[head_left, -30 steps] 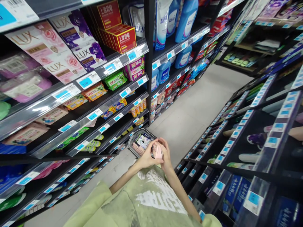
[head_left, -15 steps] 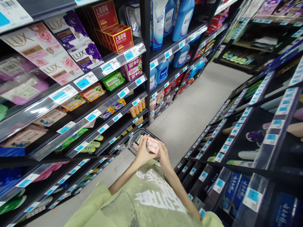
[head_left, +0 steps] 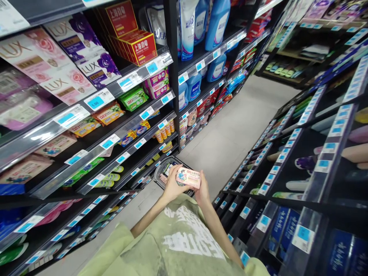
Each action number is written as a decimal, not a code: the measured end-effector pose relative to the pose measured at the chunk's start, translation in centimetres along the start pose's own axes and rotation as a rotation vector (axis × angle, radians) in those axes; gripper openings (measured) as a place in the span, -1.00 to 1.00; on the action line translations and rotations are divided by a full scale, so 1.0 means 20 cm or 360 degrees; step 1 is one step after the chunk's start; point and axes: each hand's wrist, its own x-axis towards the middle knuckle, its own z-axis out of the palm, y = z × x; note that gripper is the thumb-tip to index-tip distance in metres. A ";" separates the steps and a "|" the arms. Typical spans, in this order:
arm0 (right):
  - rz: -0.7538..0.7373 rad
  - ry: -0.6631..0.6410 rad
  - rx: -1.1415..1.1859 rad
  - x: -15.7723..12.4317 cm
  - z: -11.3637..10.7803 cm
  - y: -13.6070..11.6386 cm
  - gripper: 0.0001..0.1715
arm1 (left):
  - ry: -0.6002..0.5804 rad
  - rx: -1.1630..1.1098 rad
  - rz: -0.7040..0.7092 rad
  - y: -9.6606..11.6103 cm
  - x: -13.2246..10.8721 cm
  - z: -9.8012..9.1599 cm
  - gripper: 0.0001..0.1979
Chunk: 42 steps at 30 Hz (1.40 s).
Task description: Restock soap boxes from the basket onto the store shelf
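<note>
Clearly, a pale pink pack (head_left: 188,178) is held between two hands, in front of the olive-green shirt (head_left: 172,237) and over the near side of a grey basket (head_left: 155,177). Its long axis is laid crosswise, from one hand to the other, with the right end tipped slightly lower in the view. The left end is taken by the left hand (head_left: 172,187), whose fingers are curled up by the corner and whose thumb is stretched along the lower edge; the right end is steadied by the right hand (head_left: 202,189). Both grips are closed only as far as the pack's bulk allows, and nothing else can be made out in either. Most of the basket is set off to the left of the pack, so the left hand is the nearer one to it, and part of it is hidden by that hand; whether the rim is touched cannot be told. The pack is box-shaped, its broad printed face turned upward, marked with red lettering and a blue-and-red picture at the left end. Similar pink packs (head_left: 25,168) are stocked on the left-hand shelving, well apart from the hands.
</note>
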 end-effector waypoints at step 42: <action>-0.0096 -0.0757 -0.0925 -0.02 -0.09 0.12 -0.42 | -0.0171 0.1277 -0.0038 -0.07 -0.05 -0.75 -0.43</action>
